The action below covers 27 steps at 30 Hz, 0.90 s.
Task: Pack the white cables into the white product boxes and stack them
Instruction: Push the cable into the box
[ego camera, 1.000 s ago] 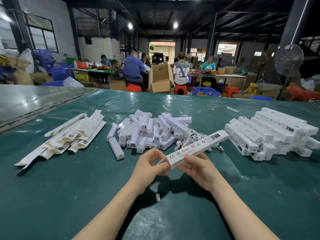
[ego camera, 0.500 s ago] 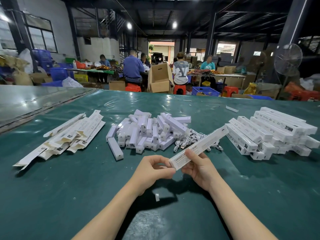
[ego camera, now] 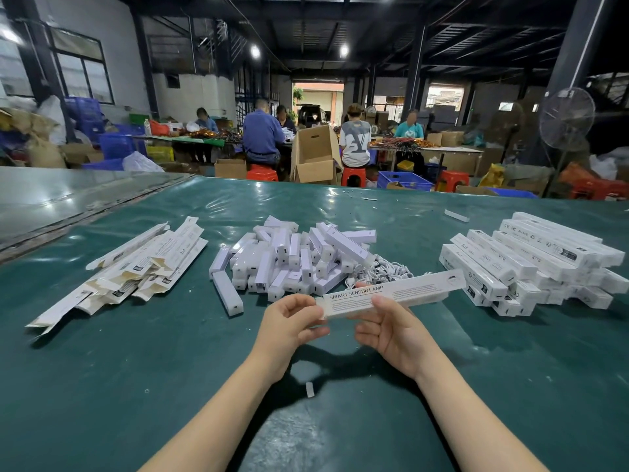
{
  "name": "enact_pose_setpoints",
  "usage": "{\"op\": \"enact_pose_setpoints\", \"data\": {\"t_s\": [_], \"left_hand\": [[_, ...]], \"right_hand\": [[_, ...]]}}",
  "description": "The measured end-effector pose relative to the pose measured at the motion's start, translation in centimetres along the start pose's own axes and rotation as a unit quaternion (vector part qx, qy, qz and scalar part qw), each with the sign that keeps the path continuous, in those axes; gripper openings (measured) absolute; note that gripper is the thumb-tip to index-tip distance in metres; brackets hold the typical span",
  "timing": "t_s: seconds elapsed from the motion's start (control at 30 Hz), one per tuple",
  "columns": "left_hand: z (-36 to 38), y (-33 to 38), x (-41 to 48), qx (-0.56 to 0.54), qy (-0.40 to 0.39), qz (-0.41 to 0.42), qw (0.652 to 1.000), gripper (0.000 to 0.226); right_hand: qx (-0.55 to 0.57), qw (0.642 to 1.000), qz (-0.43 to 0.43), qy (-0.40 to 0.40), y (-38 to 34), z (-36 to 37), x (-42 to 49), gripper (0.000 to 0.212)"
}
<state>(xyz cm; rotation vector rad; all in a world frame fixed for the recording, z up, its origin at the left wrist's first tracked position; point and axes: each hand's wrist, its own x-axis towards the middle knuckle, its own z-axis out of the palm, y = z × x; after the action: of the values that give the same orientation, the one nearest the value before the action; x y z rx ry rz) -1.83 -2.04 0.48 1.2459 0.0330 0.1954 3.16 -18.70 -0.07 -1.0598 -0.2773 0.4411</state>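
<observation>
Both hands hold one long white box [ego camera: 391, 294] level above the green table [ego camera: 136, 386]: the left hand [ego camera: 292, 321] pinches its near end, likely to close the flap, while the right hand [ego camera: 391, 330] cradles the middle. Beyond the grip lie the cables [ego camera: 384, 271]; right of it, the stack [ego camera: 531, 260]. A second ago the box tilted upward with its other face showing.

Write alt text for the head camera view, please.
Two hands, left hand and right hand, hold a long white product box above a green table. Behind lie flat boxes, small white boxes, white cables and stacked boxes.
</observation>
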Motion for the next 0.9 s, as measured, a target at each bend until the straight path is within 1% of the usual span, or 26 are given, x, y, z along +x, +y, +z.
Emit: {"op": "enact_pose_setpoints", "data": {"t_s": [0.13,0.23,0.33,0.43,0.53,0.6,0.7,0.77,0.83,0.87,0.9], "left_hand": [[-0.1,-0.1,0.1,-0.023,0.025,0.008,0.999,0.013],[-0.1,-0.1,0.0,-0.025,0.045,0.022,0.998,0.013],[0.0,-0.3,-0.1,0.025,0.078,0.06,0.995,0.017],[0.2,-0.5,-0.2,0.1,0.129,0.12,0.979,0.021],[0.5,-0.6,-0.5,0.14,0.157,0.15,0.966,0.023],[0.8,-0.5,-0.8,0.166,0.144,0.159,0.963,0.026],[1.1,-0.1,-1.1,0.163,0.081,0.148,0.972,0.033],[1.5,0.1,-1.2,0.094,0.027,0.104,0.99,0.044],[1.6,0.1,-1.1,0.015,-0.022,0.056,0.998,0.051],[1.6,0.1,-1.1,0.0,-0.038,0.047,0.998,0.052],[1.5,0.1,-1.0,0.008,-0.05,0.051,0.997,0.053]], "right_hand": [[0.02,1.0,0.0,-0.006,0.0,-0.1,-0.1,0.036],[0.024,1.0,0.003,-0.012,0.0,-0.1,-0.1,0.039],[0.02,0.999,0.011,-0.029,0.0,-0.2,-0.2,0.043],[0.014,0.998,0.022,-0.051,0.0,-0.1,-0.4,0.044],[0.025,0.998,0.027,-0.054,-0.1,0.0,-0.5,0.044],[0.044,0.997,0.028,-0.056,-0.2,0.1,-0.5,0.051],[0.092,0.995,0.007,-0.05,-0.4,0.0,-0.4,0.066],[0.121,0.992,-0.01,-0.04,-0.6,0.0,-0.5,0.068],[0.161,0.986,-0.016,-0.029,-0.7,-0.1,-0.6,0.067],[0.176,0.984,-0.015,-0.024,-0.7,-0.2,-0.6,0.066],[0.183,0.983,-0.011,-0.018,-0.8,-0.2,-0.6,0.065]]}}
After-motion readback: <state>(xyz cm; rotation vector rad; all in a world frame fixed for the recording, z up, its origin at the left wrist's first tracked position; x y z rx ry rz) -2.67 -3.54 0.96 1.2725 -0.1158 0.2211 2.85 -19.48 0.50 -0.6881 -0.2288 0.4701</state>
